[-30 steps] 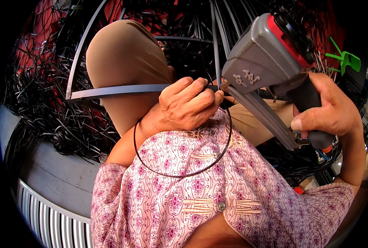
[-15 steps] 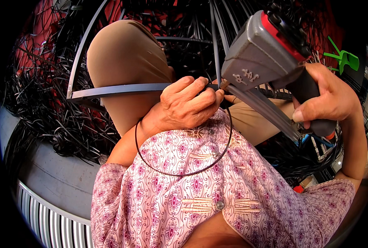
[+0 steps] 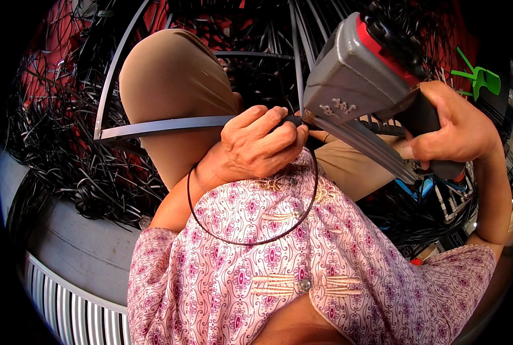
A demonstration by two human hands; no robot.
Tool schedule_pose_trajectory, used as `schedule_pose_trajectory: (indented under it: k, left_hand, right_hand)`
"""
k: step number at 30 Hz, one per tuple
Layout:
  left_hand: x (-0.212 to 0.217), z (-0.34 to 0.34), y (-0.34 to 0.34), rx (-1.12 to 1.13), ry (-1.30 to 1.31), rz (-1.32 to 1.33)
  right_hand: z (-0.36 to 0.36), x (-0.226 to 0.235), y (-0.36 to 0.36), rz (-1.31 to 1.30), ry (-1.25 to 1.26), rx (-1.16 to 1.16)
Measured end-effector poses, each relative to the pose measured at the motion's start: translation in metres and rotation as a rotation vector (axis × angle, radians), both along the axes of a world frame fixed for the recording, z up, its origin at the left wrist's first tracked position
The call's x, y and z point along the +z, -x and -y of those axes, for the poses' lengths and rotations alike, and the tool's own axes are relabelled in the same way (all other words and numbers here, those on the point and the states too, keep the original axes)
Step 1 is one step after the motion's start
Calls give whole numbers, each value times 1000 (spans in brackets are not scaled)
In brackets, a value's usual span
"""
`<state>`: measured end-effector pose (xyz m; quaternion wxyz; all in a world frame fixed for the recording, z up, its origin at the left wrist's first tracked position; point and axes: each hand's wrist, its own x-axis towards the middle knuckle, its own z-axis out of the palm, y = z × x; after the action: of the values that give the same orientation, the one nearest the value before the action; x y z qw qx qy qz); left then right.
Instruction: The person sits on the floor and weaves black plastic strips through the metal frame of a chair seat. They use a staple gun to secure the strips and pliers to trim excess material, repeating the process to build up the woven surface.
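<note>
My left hand (image 3: 259, 144) is closed at the middle of the view, its fingers pinching the end of a thin black strip (image 3: 250, 244) against a curved grey metal frame (image 3: 176, 125). The strip hangs in a wide loop before my patterned shirt. In my right hand (image 3: 463, 126) is a grey and red staple gun (image 3: 348, 72), gripped by its black handle. Its nose rests at or right beside the frame bar, close to my left fingertips. The exact contact spot is hidden behind the fingers and the tool.
My bent knee (image 3: 173, 80) pokes up inside the frame. Tangled black strips (image 3: 89, 149) spread over the red floor on the left. A small green plastic piece (image 3: 485, 81) is at the far right. At lower left lies a grey surface (image 3: 78, 238) beside a slatted white panel (image 3: 72, 305).
The staple gun and my right hand have shifted a little to the left, bringing the nose closer to my left fingers. The left hand has barely moved and keeps its pinch.
</note>
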<state>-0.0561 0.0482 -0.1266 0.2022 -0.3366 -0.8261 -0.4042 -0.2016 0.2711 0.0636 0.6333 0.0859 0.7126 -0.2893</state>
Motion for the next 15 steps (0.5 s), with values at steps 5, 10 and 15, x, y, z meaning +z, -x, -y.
schedule_pose_trajectory:
  k: [5, 10, 15]
  left_hand:
    - [2, 1, 1, -17, 4, 21]
    - [13, -2, 3, 10, 51, 158]
    - [29, -11, 11, -29, 190, 225]
  right_hand:
    - [-15, 14, -14, -123, -10, -41]
    - [-77, 59, -55, -367, -98, -371]
    - [-176, 58, -130, -839, 83, -787]
